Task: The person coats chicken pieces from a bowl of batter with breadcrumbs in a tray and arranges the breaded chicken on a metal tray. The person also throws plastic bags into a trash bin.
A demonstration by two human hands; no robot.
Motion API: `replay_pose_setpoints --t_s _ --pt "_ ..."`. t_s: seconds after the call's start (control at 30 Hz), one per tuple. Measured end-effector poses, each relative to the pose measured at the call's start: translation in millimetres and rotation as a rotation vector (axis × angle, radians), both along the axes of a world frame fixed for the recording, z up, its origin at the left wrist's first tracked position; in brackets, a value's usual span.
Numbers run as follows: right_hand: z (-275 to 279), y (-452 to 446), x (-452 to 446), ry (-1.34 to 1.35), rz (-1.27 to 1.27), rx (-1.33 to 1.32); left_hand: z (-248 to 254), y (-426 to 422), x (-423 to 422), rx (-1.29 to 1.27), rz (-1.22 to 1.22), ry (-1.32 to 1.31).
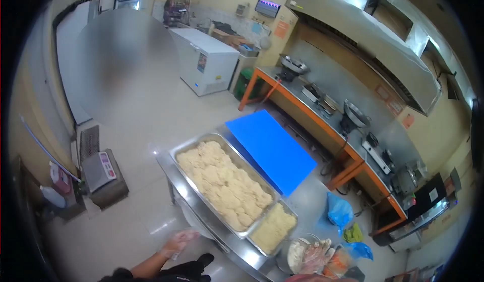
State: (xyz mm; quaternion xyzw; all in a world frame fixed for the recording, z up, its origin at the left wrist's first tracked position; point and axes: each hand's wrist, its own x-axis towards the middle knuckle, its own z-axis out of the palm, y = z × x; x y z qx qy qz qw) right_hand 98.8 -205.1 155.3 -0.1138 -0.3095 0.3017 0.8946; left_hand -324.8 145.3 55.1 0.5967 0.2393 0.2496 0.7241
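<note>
My left hand (179, 242), in a clear plastic glove, hangs beside the steel table's near edge with its fingers loosely stretched and nothing visible in them. At the bottom right, my right hand (316, 258), also gloved, is at a metal bowl (285, 263) holding a pale white substance (296, 257). Its fingers look extended; the fingertips are small and hard to make out. Beside it lies an orange item in plastic (337, 263). A large steel tray of pale, crumbly, dough-like mass (222, 181) lies ahead, with a smaller tray of similar pale mash (274, 227) against it.
A blue board (272, 151) lies behind the large tray. Blue plastic bags (339, 210) and a green bag (353, 233) are to the right. Beyond stand an orange-framed cooking counter (322, 118) and a white chest freezer (206, 60). A scale (99, 170) stands left; a blurred person-like shape is behind.
</note>
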Motion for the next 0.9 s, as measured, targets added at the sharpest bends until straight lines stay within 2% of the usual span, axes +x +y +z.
replay_pose_setpoints --t_s 0.03,0.07,0.1,0.13,0.17,0.23,0.3,0.33,0.4,0.43,0.5,0.63,0.7,0.8,0.83,0.9 --pt "4 19 -14 0.009 -0.004 0.010 -61 17 -46 0.038 0.143 0.069" --pt "4 36 -35 0.024 -0.019 0.008 -101 36 -92 0.068 0.276 0.142" --pt "9 54 -57 0.117 -0.039 0.029 -99 45 -132 0.030 0.415 0.250" --pt "17 70 -75 0.098 -0.049 0.020 -102 49 -163 -0.018 0.551 0.349" --pt "28 93 -88 0.061 -0.054 0.013 -120 61 -192 -0.135 0.616 0.323" --pt "30 127 -112 0.047 -0.118 -0.033 -181 95 -263 -0.366 0.750 0.267" --pt "37 161 -138 0.025 -0.146 -0.072 -247 119 -336 -0.481 0.806 0.322" --pt "37 185 -156 0.017 -0.161 -0.085 -263 145 -363 -0.531 0.834 0.348" --pt "33 255 -197 -0.042 -0.201 -0.078 -259 197 -376 -0.553 0.945 0.674" --pt "37 288 -214 -0.051 -0.185 -0.088 -250 221 -375 -0.531 0.951 0.559" --pt "52 362 -235 -0.050 -0.140 -0.088 -253 295 -369 -0.652 0.805 0.431" --pt "66 522 -262 -0.021 0.039 -0.016 -176 422 -330 -0.575 0.604 0.091" --pt "74 596 -268 -0.027 0.085 0.034 -165 489 -322 -0.565 0.441 0.030" --pt "66 681 -270 0.034 0.128 0.041 -158 565 -316 -0.557 0.473 0.085" --pt "66 709 -268 0.046 0.142 0.027 -157 584 -315 -0.600 0.596 0.115" --pt "61 759 -258 0.091 0.154 0.029 -193 624 -332 -0.710 0.659 0.119"
